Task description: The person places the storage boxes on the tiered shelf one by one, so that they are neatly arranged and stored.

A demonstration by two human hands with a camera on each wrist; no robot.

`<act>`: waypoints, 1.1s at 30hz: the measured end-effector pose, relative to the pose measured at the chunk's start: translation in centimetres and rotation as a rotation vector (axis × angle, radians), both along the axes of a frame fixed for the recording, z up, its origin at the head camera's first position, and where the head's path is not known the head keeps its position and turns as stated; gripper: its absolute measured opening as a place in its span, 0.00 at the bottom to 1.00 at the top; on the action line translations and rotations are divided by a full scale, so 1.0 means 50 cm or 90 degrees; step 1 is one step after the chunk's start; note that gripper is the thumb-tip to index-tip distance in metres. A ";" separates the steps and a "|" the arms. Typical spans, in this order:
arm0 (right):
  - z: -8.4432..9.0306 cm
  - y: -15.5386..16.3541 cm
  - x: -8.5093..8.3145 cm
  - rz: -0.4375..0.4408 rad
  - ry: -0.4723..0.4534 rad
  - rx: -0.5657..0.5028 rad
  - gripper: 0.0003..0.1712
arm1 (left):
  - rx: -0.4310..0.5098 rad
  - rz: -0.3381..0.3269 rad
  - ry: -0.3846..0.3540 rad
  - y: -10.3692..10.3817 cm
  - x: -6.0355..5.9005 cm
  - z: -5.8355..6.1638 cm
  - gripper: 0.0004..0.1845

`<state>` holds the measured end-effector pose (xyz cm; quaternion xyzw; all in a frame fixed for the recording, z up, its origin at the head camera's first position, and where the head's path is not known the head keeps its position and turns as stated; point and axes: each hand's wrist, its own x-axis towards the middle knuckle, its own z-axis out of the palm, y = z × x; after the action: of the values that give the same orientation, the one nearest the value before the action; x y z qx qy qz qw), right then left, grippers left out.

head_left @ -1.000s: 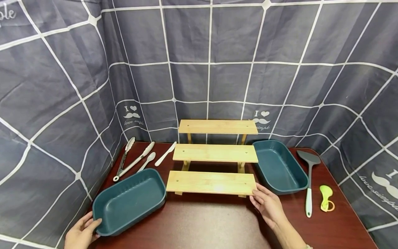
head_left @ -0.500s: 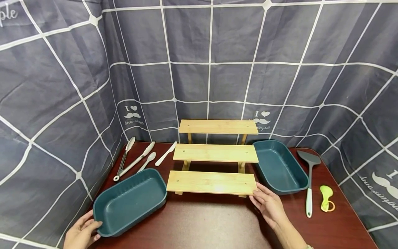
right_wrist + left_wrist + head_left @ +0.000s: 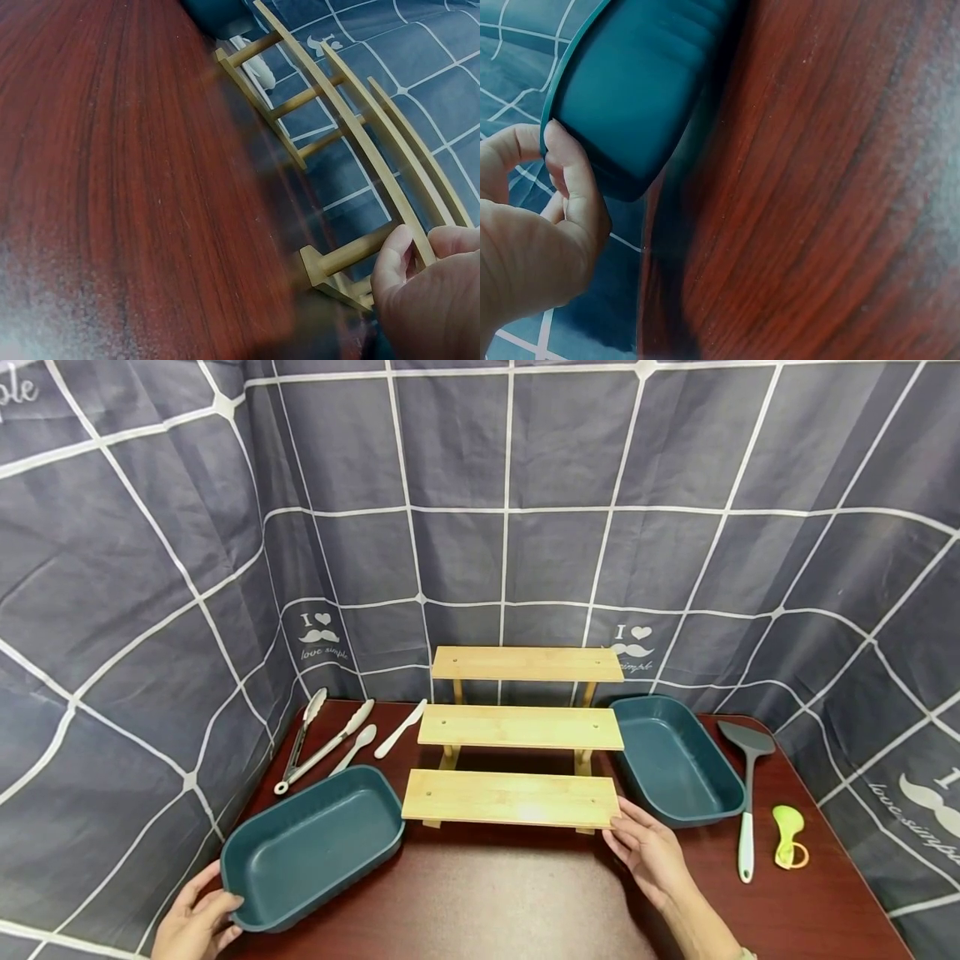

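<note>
At the front left of the table, my left hand (image 3: 197, 917) pinches the near corner rim of a dark teal plastic basin (image 3: 315, 852). The thumb lies inside the rim, the other fingers outside, as the left wrist view of the basin (image 3: 637, 82) shows. In the middle stands a three-tier wooden shelf rack (image 3: 517, 727), upright on its legs. My right hand (image 3: 651, 856) pinches the right end of its lowest board between thumb and fingers. From the right wrist, the rack (image 3: 360, 135) appears side-on, with its round posts and foot bars. Both containers look bare inside.
Left of the rack lie tongs (image 3: 318, 752), a white spoon (image 3: 356, 747) and a white knife (image 3: 401, 729). To the right are a second teal basin (image 3: 678, 764), a grey spatula (image 3: 747, 777) and a yellow-green peeler-like tool (image 3: 787, 835). A grey checked cloth (image 3: 465, 552) hangs behind.
The left basin has shifted very slightly at its near left end along with my left hand. My right hand and the rack stay in place.
</note>
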<state>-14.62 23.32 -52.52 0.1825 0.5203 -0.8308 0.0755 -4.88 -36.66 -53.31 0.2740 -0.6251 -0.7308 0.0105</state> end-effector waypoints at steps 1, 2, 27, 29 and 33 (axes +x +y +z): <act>0.000 0.000 0.000 0.001 -0.001 -0.001 0.36 | 0.000 0.000 0.002 0.000 0.001 0.000 0.34; 0.000 -0.001 0.000 0.000 -0.001 0.000 0.36 | -0.001 0.000 0.000 0.000 0.002 0.000 0.34; -0.004 0.002 -0.001 0.001 -0.007 0.000 0.36 | 0.008 0.022 0.043 0.006 0.024 0.004 0.37; -0.003 0.001 -0.001 0.003 -0.008 0.001 0.37 | 0.019 0.027 0.061 0.007 0.028 0.006 0.37; -0.001 0.000 -0.001 0.002 -0.011 -0.001 0.35 | 0.028 0.033 0.076 0.002 0.034 0.012 0.38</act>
<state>-14.67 23.33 -52.58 0.1884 0.5192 -0.8296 0.0815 -3.19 -36.53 -52.71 0.2458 -0.6001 -0.7588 0.0608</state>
